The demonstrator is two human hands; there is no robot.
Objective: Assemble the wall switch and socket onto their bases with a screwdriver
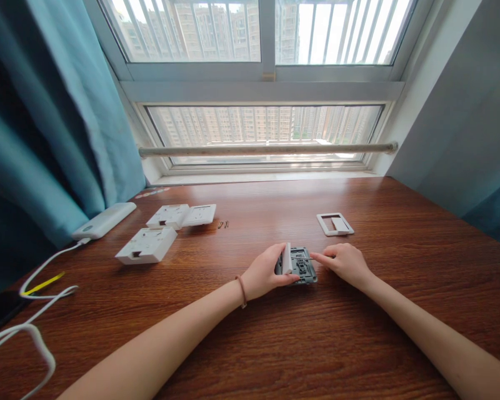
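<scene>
A grey switch module (302, 265) lies flat on the wooden table (275, 344) in front of me. My left hand (264, 273) is closed around its left side and holds a white rocker piece (287, 258) standing upright against it. My right hand (346, 263) is at the module's right edge, fingers curled, with the forefinger stretched out to the left. It grips a thin tool (305, 258) whose tip rests on the module's middle.
A white frame with a small plate in it (335, 224) lies behind my right hand. Two white boxes (147, 245) (168, 216), a white cover plate (199, 214) and small screws (223, 224) lie at the back left. A white power bank (104, 220) with cables (37, 283) is at far left.
</scene>
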